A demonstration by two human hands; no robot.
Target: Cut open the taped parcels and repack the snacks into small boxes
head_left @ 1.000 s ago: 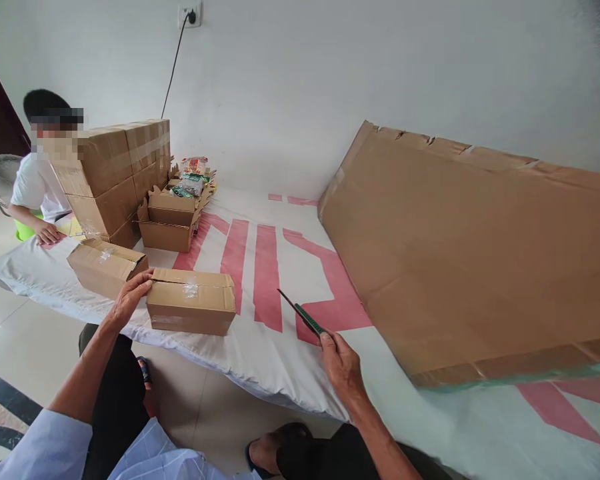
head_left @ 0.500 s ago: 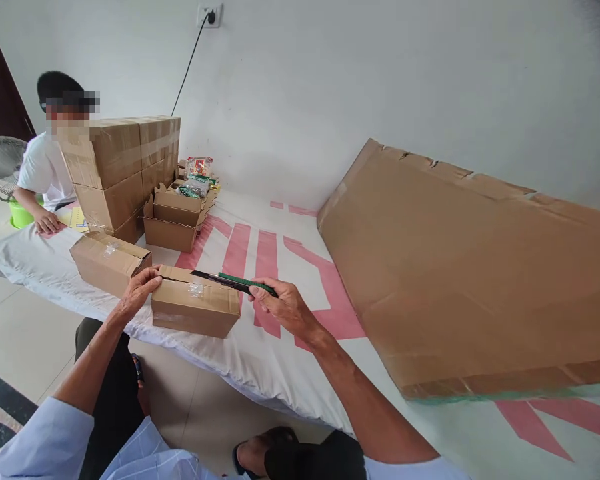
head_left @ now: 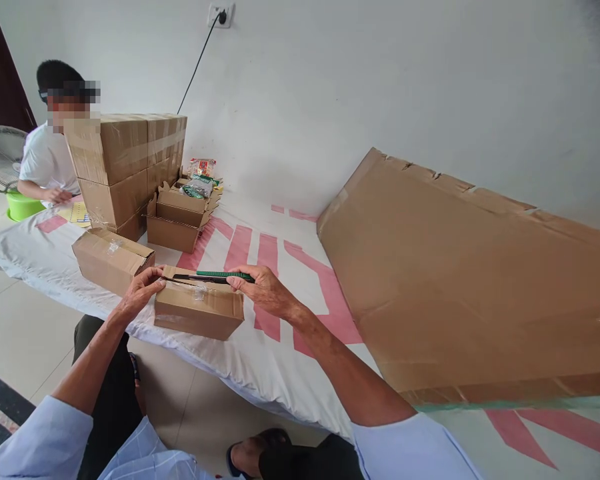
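Observation:
A small taped cardboard box lies in front of me on the cloth-covered table. My left hand grips its left end, fingers bent over the top edge. In my right hand is a green and black utility knife, its blade pointing left, just over the top of the box near the seam. Clear tape crosses that seam. Whether the blade touches the cardboard, I cannot tell. A second taped box sits just left of my left hand.
Behind stand an open box, several plastic packets and stacked large cartons. A co-worker sits beyond the stack. To the right a big cardboard sheet leans by the wall. The table's front edge is near me.
My right hand has moved left with the utility knife, bringing the blade closer to my left hand and flatter over the box. The co-worker's hand has shifted.

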